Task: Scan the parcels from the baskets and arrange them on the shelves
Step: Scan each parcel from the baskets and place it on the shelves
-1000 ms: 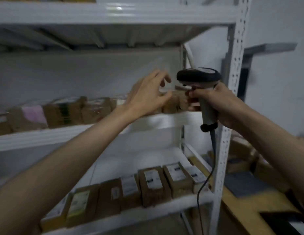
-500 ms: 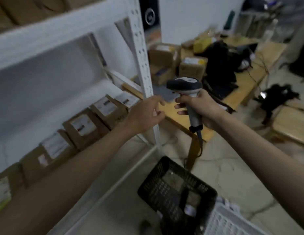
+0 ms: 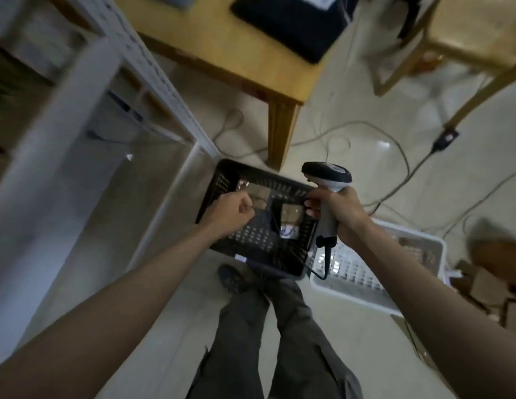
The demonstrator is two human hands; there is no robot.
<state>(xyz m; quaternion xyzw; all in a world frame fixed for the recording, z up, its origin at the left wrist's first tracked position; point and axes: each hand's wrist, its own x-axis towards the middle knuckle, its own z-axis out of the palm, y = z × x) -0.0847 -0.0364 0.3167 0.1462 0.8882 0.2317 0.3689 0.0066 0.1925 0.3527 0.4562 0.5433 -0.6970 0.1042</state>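
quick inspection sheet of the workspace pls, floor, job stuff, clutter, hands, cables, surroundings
surface: pale tiled floor, glossy.
job's things: black basket on the floor with parcels inside; white basket to its right; barcode scanner.
clutter: loose cardboard at the right edge, blurred.
grippers: left hand over the black basket, fingers curled, nothing seen in it; right hand grips the scanner.
cables: scanner cord hangs down; several cables trail across the floor.
surroundings: white shelf frame left; wooden table beyond the baskets.

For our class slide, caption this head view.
Left hand over black plastic basket; right hand gripping grey handheld scanner.
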